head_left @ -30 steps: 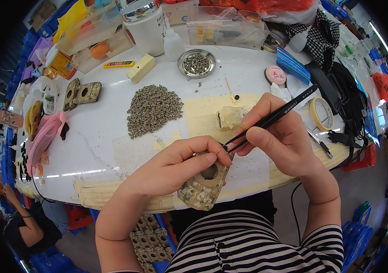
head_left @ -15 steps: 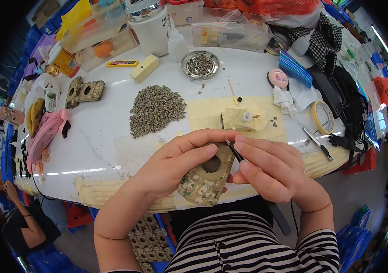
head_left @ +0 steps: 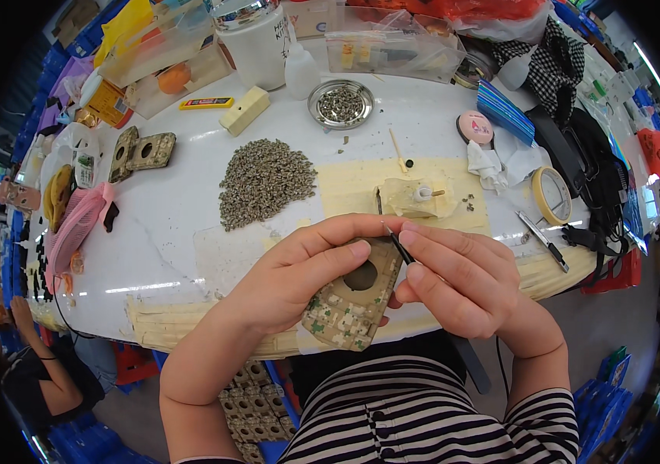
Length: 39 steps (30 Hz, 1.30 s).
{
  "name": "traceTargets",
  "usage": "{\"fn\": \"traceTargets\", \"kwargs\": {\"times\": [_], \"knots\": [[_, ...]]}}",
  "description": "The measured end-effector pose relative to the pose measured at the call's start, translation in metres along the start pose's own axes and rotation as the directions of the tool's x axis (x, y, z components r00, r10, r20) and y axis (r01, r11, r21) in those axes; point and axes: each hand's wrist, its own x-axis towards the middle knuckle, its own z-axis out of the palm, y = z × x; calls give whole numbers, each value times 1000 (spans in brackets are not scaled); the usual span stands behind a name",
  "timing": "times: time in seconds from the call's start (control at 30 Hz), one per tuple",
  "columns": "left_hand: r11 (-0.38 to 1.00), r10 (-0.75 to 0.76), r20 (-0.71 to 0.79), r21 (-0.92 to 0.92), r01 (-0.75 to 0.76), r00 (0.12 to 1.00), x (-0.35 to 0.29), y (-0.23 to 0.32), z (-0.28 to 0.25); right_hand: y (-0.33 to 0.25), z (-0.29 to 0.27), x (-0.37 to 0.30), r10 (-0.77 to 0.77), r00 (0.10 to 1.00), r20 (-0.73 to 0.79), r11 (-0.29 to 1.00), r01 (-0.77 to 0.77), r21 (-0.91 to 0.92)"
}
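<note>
Your left hand [head_left: 291,282] fingers grip the mosaic-covered plate [head_left: 349,301]; your right hand [head_left: 453,282] fingers pinch black tweezers [head_left: 399,247] at its top edge, yellow box [head_left: 243,110] far beyond.

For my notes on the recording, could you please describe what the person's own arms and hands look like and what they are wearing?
Both the left hand and the right hand are bare: no gloves, rings or watch show. The forearms are bare too. A black-and-white striped sleeve begins near the right elbow; no sleeve shows on the left arm.
</note>
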Motion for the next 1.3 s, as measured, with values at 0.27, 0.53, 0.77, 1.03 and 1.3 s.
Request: {"fn": "traceTargets", "kwargs": {"times": [0.27, 0.53, 0.77, 1.03, 1.3], "knots": [[999, -5, 6, -32, 6, 1000, 0, 0, 1, 0, 1, 0, -8, 1000, -3, 1000, 8, -12], [1000, -2, 23, -26, 3, 1000, 0, 0, -1, -1, 2, 0, -15, 1000, -8, 1000, 15, -27], [1000, 3, 17, -28, -3, 1000, 0, -2, -1, 2, 8, 3, -39, 992, -122, 998, 34, -47], [1000, 4, 24, -6, -4, 1000, 1, -1, -1, 2, 5, 2, -34, 993, -117, 999, 32, -23], [880, 377, -63, 335, -336, 924, 5, -6, -11, -5, -23, 20, 288, 946, 148, 812, -323, 487]]}}
